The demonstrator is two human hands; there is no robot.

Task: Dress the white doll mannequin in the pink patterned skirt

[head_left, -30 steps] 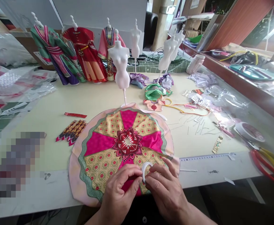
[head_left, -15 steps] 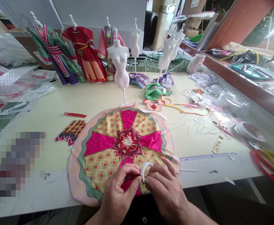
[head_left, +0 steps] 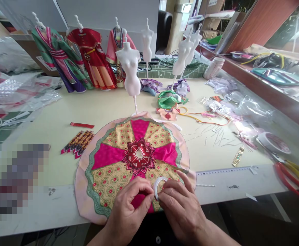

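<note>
While the right hand holds a white ring-shaped roll in curled fingers, at five o'clock over the round patterned cloth, the left hand has thumb and forefinger nearly meeting beside its rim, any grip unclear. No strip shows laid on the cloth; how much remains cannot be judged. Beyond: cream tabletop; ruler, three o'clock; bare mannequin, twelve; dressed mannequins, eleven; behind, grey panel, twelve; reddish wood panel, two

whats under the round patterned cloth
The cloth lies mostly on the table; a ruler and a bead string show at its right edge. Whether they continue underneath is hidden.
</note>
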